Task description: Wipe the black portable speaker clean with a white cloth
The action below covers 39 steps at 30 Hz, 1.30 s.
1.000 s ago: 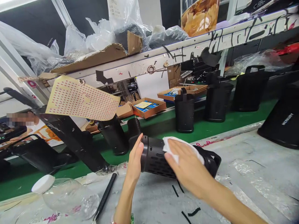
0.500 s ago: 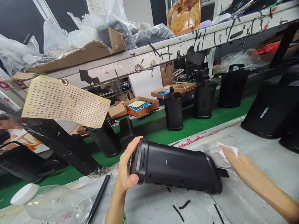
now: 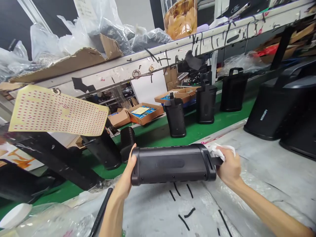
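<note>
From the head view, a black speaker housing (image 3: 170,163) lies on its side across the lower middle of the frame, held level between both hands and apparently just clear of the grey workbench (image 3: 153,210), though the gap is hard to judge. The left hand (image 3: 124,174) is closed around the housing's left end, its fingers (image 3: 133,158) curled up over the rim. At the right end, the right hand (image 3: 229,166) is closed around a bunched white cloth (image 3: 221,151), pressing it against the housing beside a short black handle stub. The work in hand appears to be handling the housing with the cloth at that end. Bare bench spreads below and right of the housing, scattered with thin black strips (image 3: 184,222); a black rod (image 3: 101,210) lies close beside the left forearm. The bench's far edge runs just behind the housing, beyond which a green conveyor belt (image 3: 192,131) carries upright black speakers (image 3: 175,118). A dark cylinder (image 3: 127,143) stands just behind the left hand, leaving little room there, while larger black speakers (image 3: 271,115) crowd the right edge of the frame.
</note>
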{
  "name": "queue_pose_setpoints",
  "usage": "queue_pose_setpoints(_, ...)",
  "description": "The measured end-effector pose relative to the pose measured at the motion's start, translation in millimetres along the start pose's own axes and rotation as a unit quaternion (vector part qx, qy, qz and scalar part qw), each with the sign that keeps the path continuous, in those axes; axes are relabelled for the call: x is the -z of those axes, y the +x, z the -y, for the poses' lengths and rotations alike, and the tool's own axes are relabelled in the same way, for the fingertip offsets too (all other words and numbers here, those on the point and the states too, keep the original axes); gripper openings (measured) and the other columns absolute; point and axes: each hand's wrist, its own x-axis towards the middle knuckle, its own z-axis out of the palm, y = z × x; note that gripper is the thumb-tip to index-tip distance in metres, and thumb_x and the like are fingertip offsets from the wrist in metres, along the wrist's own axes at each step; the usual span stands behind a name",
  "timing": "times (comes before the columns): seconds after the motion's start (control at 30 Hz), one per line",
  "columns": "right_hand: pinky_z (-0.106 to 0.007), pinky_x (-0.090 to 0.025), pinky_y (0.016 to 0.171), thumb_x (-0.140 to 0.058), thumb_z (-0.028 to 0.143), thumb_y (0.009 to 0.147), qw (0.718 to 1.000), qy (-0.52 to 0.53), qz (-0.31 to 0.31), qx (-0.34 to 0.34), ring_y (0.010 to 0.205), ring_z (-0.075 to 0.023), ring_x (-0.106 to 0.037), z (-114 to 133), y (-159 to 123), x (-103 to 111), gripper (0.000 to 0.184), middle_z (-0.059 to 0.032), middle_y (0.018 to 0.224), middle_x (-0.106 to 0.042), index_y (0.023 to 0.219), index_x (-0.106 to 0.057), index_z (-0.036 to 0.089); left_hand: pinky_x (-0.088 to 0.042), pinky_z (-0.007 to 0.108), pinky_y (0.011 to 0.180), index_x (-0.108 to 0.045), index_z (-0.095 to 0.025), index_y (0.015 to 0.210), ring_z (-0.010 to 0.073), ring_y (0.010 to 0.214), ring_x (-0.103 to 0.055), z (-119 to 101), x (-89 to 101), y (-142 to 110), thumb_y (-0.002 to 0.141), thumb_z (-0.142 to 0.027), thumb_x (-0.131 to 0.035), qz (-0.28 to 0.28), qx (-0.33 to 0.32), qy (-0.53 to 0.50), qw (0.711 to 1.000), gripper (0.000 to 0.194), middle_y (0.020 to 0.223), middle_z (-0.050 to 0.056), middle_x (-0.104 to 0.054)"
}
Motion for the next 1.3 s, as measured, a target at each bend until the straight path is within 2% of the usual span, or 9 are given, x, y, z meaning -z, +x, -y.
queue_pose_setpoints(0.17,-0.032,-0.046,0.065,-0.056,0.051,0.077,1.0,-0.002,0.02,-0.006,0.064,-0.0163,-0.053,-5.1,-8.9,-14.7,0.035,-0.0025,0.064,-0.056,0.063,-0.055,0.018,-0.014,0.043,0.119,-0.041,-0.036,0.141,0.0272,0.142,-0.027,-1.6,-3.3,2.7,0.084,-0.057,-0.058,-0.042,-0.014,0.043,0.998,0.063,0.153,-0.004,-0.036)
queue_pose_setpoints(0.3,-0.033,-0.047,0.062,-0.051,0.046,0.07,0.997,-0.005,0.062,-0.049,0.064,-0.0209,-0.055,-3.3,-23.6,-13.5,0.027,-0.0047,0.062,-0.058,0.06,-0.056,0.022,-0.02,0.046,0.117,-0.039,-0.03,0.143,0.0308,0.137,-0.035,-4.8,-4.1,3.8,0.08,-0.059,-0.06,-0.045,-0.015,0.062,0.997,0.072,0.145,0.002,-0.047)
queue_pose_setpoints(0.5,-0.032,-0.046,0.056,-0.053,0.05,0.073,0.986,0.011,0.144,-0.088,0.06,-0.0207,-0.051,-6.6,-20.2,-6.9,0.03,-0.005,0.061,-0.055,0.063,-0.057,0.022,-0.033,0.048,0.109,-0.037,-0.027,0.144,0.0334,0.124,-0.051,-11.7,-15.7,1.9,0.078,-0.06,-0.055,-0.091,0.007,0.092,0.992,0.077,0.13,0.005,-0.062)
queue_pose_setpoints(0.63,-0.03,-0.043,0.054,-0.057,0.052,0.075,0.973,0.032,0.217,-0.074,0.057,-0.0181,-0.047,-17.4,-13.7,-2.6,0.034,-0.0033,0.059,-0.05,0.062,-0.054,0.021,-0.03,0.049,0.111,-0.037,-0.027,0.144,0.0328,0.125,-0.051,-13.8,-22.3,0.9,0.078,-0.059,-0.056,-0.099,0.004,0.079,0.992,0.076,0.129,0.004,-0.062)
queue_pose_setpoints(0.73,-0.029,-0.039,0.052,-0.056,0.052,0.077,0.969,0.041,0.236,-0.057,0.054,-0.0162,-0.043,-23.5,-7.4,-1.5,0.035,-0.0017,0.058,-0.046,0.062,-0.052,0.02,-0.031,0.05,0.111,-0.036,-0.026,0.144,0.0329,0.125,-0.051,-16.3,-23.0,1.2,0.078,-0.058,-0.059,-0.086,0.01,0.061,0.994,0.077,0.129,0.004,-0.063)
queue_pose_setpoints(0.93,-0.027,-0.041,0.058,-0.057,0.05,0.073,0.971,0.03,0.236,-0.036,0.061,-0.0161,-0.047,-23.9,1.4,-3.3,0.033,-0.0018,0.062,-0.051,0.065,-0.055,0.018,-0.024,0.043,0.116,-0.043,-0.031,0.141,0.0281,0.135,-0.042,-13.2,-18.7,-7.8,0.083,-0.055,-0.06,-0.072,-0.003,0.059,0.996,0.065,0.141,0.001,-0.052)
queue_pose_setpoints(1.1,-0.027,-0.04,0.056,-0.053,0.052,0.075,0.971,-0.024,0.239,-0.013,0.059,-0.0153,-0.047,-5.6,1.3,-3.1,0.036,-0.0019,0.059,-0.049,0.061,-0.052,0.019,-0.02,0.041,0.118,-0.04,-0.028,0.142,0.0253,0.141,-0.032,16.4,-16.7,-42.2,0.082,-0.057,-0.06,-0.105,-0.05,0.039,0.992,0.069,0.149,0.001,-0.042)
queue_pose_setpoints(1.2,-0.027,-0.037,0.052,-0.044,0.05,0.085,0.981,-0.071,0.181,0.01,0.057,-0.0155,-0.045,13.2,3.6,3.9,0.036,-0.0024,0.058,-0.045,0.065,-0.047,0.02,-0.024,0.038,0.117,-0.034,-0.025,0.146,0.0234,0.14,-0.034,37.4,-15.7,-57.6,0.085,-0.056,-0.053,-0.135,-0.063,0.006,0.989,0.071,0.148,0.002,-0.043)
queue_pose_setpoints(1.3,-0.029,-0.038,0.053,-0.025,0.049,0.095,0.986,-0.103,0.105,0.078,0.062,-0.0184,-0.047,26.0,-6.7,12.7,0.04,-0.0042,0.061,-0.044,0.07,-0.041,0.022,-0.024,0.037,0.117,-0.033,-0.027,0.146,0.0212,0.138,-0.038,52.2,-11.9,-62.9,0.088,-0.053,-0.049,-0.148,-0.066,-0.017,0.987,0.066,0.145,0.0,-0.047)
